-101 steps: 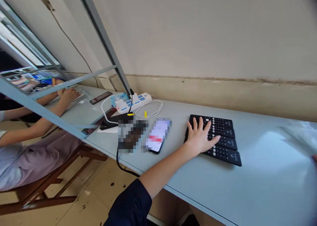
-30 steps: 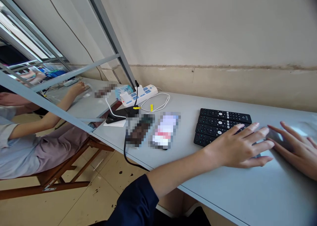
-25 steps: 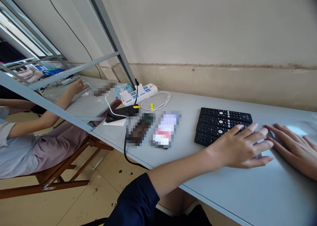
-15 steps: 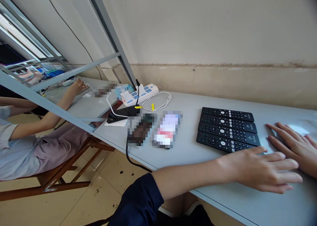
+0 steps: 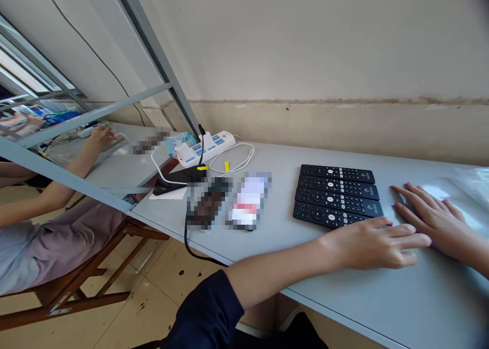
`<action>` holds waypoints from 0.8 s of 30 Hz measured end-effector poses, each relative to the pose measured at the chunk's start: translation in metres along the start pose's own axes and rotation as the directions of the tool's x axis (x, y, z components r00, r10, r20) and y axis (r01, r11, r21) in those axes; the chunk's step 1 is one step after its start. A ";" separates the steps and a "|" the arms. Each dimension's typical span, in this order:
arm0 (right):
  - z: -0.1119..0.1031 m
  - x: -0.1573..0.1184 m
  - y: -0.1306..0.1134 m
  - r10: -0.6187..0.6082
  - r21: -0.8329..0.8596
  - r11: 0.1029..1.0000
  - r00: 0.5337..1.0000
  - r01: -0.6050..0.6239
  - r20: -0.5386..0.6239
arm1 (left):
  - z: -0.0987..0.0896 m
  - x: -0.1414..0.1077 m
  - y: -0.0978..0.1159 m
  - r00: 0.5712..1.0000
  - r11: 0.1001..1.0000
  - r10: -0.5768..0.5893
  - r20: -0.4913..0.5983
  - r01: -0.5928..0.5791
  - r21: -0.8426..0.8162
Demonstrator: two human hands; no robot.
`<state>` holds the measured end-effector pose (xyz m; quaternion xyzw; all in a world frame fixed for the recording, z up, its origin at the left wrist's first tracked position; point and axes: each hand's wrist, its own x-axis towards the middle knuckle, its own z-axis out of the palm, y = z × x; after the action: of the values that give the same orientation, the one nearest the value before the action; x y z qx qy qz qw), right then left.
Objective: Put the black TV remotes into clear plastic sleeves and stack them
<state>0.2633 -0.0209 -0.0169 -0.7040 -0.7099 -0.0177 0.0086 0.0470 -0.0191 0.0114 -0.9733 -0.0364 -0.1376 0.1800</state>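
Note:
Several black remote controls (image 5: pixel 336 191) lie side by side in a stack of rows on the grey desk (image 5: pixel 275 160). My left hand (image 5: pixel 376 244) is over the desk just below and right of the nearest remote, partly covering its end, fingers apart and pointing right. My right hand (image 5: pixel 431 214) rests on the desk to the right of the remotes, fingers spread, holding nothing. The two hands are close together, with my left fingertips near the base of my right hand.
Two blurred phones (image 5: pixel 209 204) (image 5: pixel 249 201) lie mid-desk. Behind them are a white power strip (image 5: pixel 206 148), cables and a black object (image 5: pixel 179 180). Clear plastic (image 5: pixel 471 186) lies at right. Beyond a metal frame (image 5: pixel 95 109) a person (image 5: pixel 57 201) sits at another desk.
The view has shifted, moving most things slightly left. My left hand has risen a little closer to my right hand, and more clear plastic shows at right. The remotes keep their arrangement.

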 end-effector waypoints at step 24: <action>0.013 -0.007 0.014 -0.173 -0.146 0.975 0.984 0.166 -0.039 | 0.016 0.004 0.003 0.997 0.995 -0.076 -0.001 0.076 -0.063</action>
<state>0.2778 -0.0269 -0.0298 -0.6389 -0.7639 -0.0870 -0.0246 0.0554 -0.0163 -0.0027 -0.9762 -0.0690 -0.1469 0.1441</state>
